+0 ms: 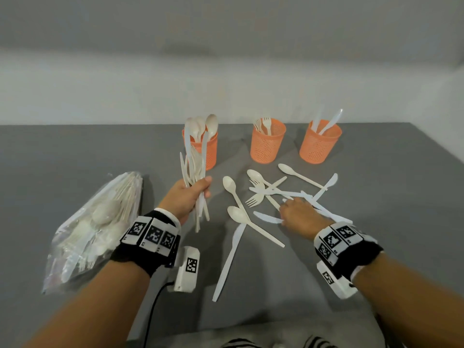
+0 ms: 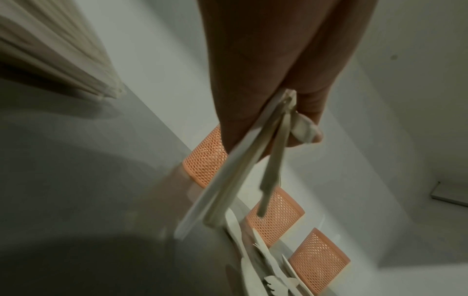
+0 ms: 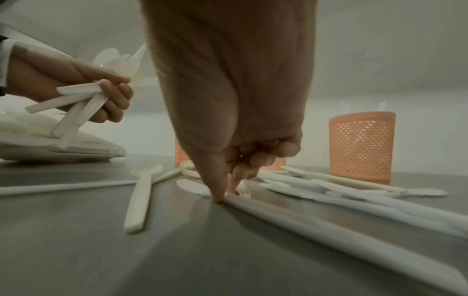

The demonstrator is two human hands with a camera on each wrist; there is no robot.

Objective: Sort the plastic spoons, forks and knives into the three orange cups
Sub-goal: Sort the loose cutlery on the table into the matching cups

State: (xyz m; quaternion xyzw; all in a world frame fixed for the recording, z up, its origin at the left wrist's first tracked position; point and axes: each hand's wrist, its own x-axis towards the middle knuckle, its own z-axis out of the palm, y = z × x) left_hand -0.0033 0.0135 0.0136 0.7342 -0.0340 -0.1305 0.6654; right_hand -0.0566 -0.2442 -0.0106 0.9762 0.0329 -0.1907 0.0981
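Left hand point(image 1: 187, 197) is raised over the grey bench point(image 1: 75, 151), fingers wrapped round a bunch of white plastic cutlery point(image 1: 197, 179) held upright by the handles; blades and tips fan up in front of the left orange perforated plastic cup point(image 1: 209, 153). That cup sits near the bench's far edge w/ spoon bowls sticking out the top. Middle orange mesh cup point(image 1: 267, 144) beside it holds forks; right orange mesh cup point(image 1: 320, 145), also along the far edge, holds knives. Right hand point(image 1: 300, 213) is down on the bench mid-right, thumb and forefinger tips pinching the handle of a white plastic knife point(image 3: 329, 226) lying flat, other fingers curled in. Loose pile of white plastic spoons, forks & knives point(image 1: 271, 192) is spread between the hands and the cups, pieces crossing each other; a long white knife point(image 1: 228, 259) lies apart, pointing toward the near edge. Clear plastic bag of more white cutlery point(image 1: 98, 227) lies at the bench's left side, just beside the left wrist.
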